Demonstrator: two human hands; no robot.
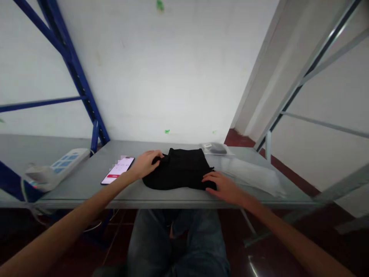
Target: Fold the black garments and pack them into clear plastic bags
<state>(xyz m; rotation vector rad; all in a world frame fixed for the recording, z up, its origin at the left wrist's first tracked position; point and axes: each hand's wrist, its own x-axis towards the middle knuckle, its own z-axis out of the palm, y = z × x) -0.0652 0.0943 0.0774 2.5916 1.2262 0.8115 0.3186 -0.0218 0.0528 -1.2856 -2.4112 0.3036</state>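
Note:
A piece of black fabric, which looks like a folded garment, lies on the grey table in front of me. My left hand is at its left edge, with thumb and fingers closed around a bit of the cloth. On the lower right corner rests my right hand, its fingers stretched out and slightly apart, touching the cloth. The exact kind of garment cannot be made out, since the fabric is uniformly dark.
Left of the cloth lies a lit phone. A white power strip sits farther left beside a blue rack post. Clear plastic bags and a small packaged dark item lie to the right. A white wall stands behind the table.

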